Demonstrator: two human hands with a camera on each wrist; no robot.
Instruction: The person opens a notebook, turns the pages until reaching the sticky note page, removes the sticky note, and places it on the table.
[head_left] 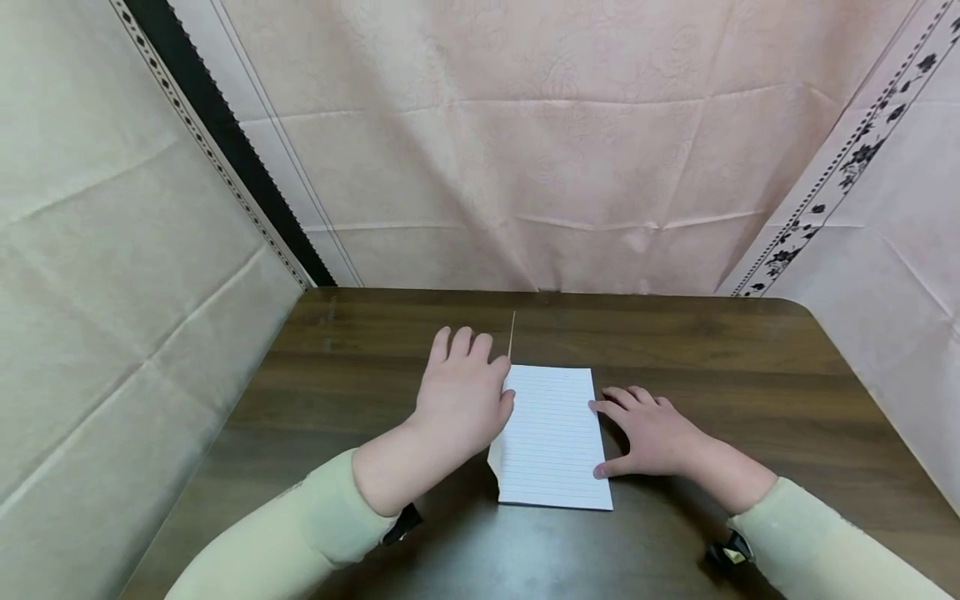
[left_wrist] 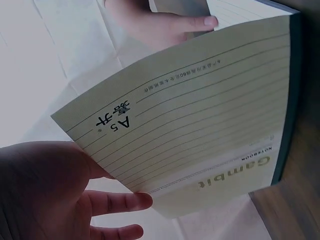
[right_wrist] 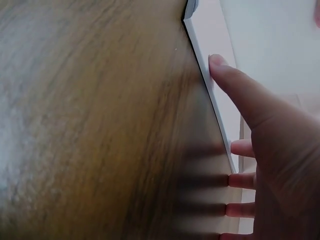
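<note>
Left hand [head_left: 461, 404] loosely spread, right hand [head_left: 654, 435] splayed wide against rectangular white lined-paper notebook [head_left: 551, 442] (cream cover [left_wrist: 215, 110] raised), long axis pointing forward

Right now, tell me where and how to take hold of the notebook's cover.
Best pinched, I think, at its free edge, coming from the person's left. The cover stands raised off the lined pages, so that thin edge, opposite the dark spine, is exposed on both faces. The left hand is on that side.
</note>
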